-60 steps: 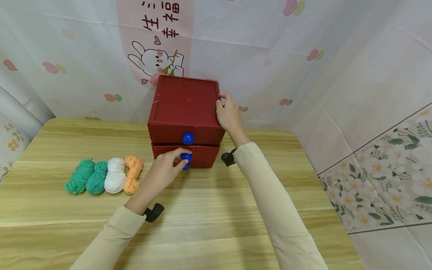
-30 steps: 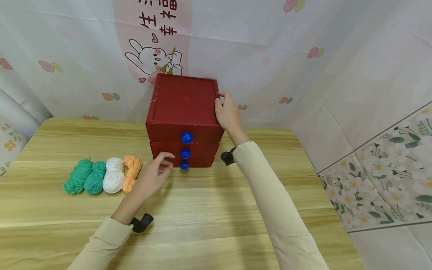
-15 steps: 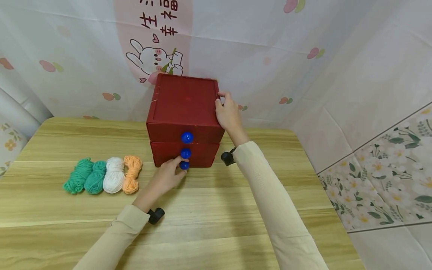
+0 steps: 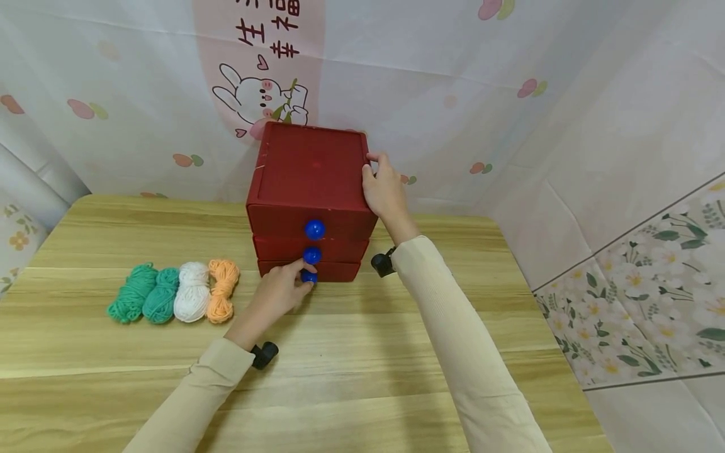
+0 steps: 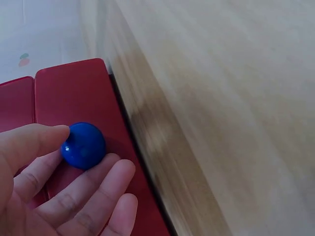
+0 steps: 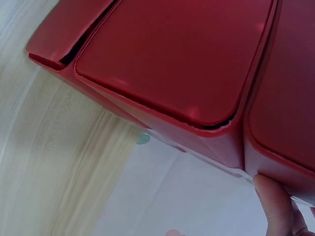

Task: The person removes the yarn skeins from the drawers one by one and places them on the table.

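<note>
A red box with three drawers [image 4: 314,170] stands against the back wall, each drawer front bearing a round blue knob. My left hand [image 4: 277,292] pinches the lowest blue knob [image 5: 84,146]; in the left wrist view the thumb lies on one side of it and fingers curl under the other. The bottom drawer [image 4: 337,272] stands slightly out, and a dark gap shows along its edge in the right wrist view. My right hand [image 4: 386,194] rests against the upper right edge of the box, with its fingertips at the rim. The other knobs [image 4: 314,229] are untouched.
Left of the box on the wooden table [image 4: 351,377] lie skeins of yarn in a row: two green [image 4: 134,293], one white [image 4: 192,292] and one orange [image 4: 223,290]. A printed cloth [image 4: 430,94] hangs behind the box, and a floral panel [image 4: 651,296] stands at the right.
My left hand has let go of the middle knob, drawn back, then moved to the lowest knob. The middle drawer's upper gap has closed; the bottom drawer has come slightly out. My right hand stays.
</note>
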Action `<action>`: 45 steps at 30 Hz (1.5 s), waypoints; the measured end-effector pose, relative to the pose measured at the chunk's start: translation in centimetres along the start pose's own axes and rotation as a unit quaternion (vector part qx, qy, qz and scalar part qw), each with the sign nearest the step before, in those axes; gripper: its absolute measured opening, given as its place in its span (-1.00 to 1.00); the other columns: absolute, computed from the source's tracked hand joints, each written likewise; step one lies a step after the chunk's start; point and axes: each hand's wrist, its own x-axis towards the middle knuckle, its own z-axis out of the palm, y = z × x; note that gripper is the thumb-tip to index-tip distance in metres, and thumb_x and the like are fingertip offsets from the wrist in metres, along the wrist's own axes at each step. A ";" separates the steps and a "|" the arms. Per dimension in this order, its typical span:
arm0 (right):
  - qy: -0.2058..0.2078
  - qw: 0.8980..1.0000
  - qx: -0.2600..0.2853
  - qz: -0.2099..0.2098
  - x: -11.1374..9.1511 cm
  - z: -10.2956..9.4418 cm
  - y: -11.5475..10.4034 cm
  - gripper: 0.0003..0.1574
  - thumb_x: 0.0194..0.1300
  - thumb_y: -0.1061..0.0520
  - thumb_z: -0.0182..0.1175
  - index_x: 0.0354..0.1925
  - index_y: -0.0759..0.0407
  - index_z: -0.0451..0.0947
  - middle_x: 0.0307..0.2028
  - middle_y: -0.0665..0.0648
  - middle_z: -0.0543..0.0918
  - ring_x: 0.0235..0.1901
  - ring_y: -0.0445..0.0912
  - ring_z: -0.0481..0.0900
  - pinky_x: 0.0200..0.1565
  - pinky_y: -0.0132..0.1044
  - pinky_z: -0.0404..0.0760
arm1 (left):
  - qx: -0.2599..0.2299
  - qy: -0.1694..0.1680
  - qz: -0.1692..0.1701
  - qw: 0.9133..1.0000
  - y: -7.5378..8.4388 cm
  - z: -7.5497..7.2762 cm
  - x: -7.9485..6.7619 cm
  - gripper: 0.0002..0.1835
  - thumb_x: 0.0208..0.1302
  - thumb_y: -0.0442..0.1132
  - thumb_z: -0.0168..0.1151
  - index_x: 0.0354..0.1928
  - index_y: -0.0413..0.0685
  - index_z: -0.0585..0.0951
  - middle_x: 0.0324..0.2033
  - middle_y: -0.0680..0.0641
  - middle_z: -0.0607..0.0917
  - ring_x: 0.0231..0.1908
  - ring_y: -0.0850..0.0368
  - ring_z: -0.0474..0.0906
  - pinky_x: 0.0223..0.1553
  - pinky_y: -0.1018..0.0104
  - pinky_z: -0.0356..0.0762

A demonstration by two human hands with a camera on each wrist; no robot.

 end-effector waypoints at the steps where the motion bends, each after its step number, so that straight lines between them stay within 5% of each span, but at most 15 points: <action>1: 0.000 1.000 0.000 -0.001 0.0 0.0 0.0 -0.49 0.46 -0.04 -0.22 0.31 0.00 0.19 -0.12 0.19 0.57 -0.17 -0.03 0.52 -0.12 -0.14 0.47 | 0.003 0.001 0.001 1.000 0.0 0.0 0.0 -0.76 0.19 -0.26 0.24 -0.07 -0.04 0.60 -0.59 -0.02 0.56 -0.66 0.18 0.35 -0.64 0.37 0.20; 14: 0.000 1.000 0.005 0.000 0.2 0.1 0.2 -0.49 0.46 -0.04 -0.22 0.31 -0.02 0.19 -0.14 0.18 0.58 -0.19 -0.03 0.53 -0.16 -0.14 0.47 | 0.034 0.000 -0.011 0.999 0.5 0.3 -1.2 -0.78 0.19 -0.20 0.26 -0.10 0.05 0.62 -0.61 0.03 0.55 -0.70 0.19 0.32 -0.66 0.37 0.20; 31: 0.006 1.000 0.001 0.001 0.2 0.0 0.2 -0.50 0.45 -0.03 -0.21 0.30 -0.01 0.21 -0.18 0.18 0.59 -0.20 -0.02 0.53 -0.12 -0.13 0.47 | 0.047 0.039 0.010 0.998 1.3 1.2 -5.0 -0.80 0.10 -0.27 0.33 -0.20 0.09 0.64 -0.69 0.08 0.51 -0.70 0.24 0.28 -0.67 0.38 0.20; 45: 0.005 1.000 -0.004 0.004 0.2 0.1 0.2 -0.49 0.46 -0.05 -0.22 0.31 -0.03 0.19 -0.18 0.16 0.59 -0.21 -0.03 0.53 -0.14 -0.15 0.47 | 0.050 0.020 -0.004 0.999 1.9 1.2 -7.3 -0.79 0.11 -0.29 0.31 -0.18 0.11 0.64 -0.71 0.14 0.46 -0.73 0.27 0.21 -0.70 0.41 0.13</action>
